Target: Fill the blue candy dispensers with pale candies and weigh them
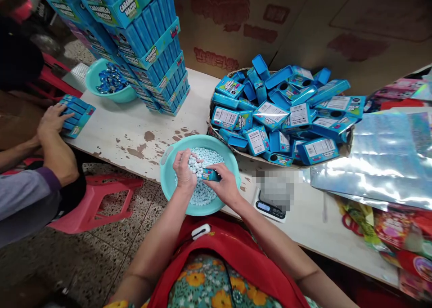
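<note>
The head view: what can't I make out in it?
How full the small blue box is: head view, hidden by its walls and the right hand.
Reading on the scale: head view, too small.
Scale's top: head view, blurred by pixelation.
Top of the carton stack: head view, cut off by the upper edge.

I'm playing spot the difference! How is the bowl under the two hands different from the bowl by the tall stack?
The near bowl holds lots of little white balls, but the far bowl holds shiny blue pieces. The person's left hand and right hand are over the near bowl, while no hand is over the far bowl. Both bowls are round and pale blue-green.
</note>
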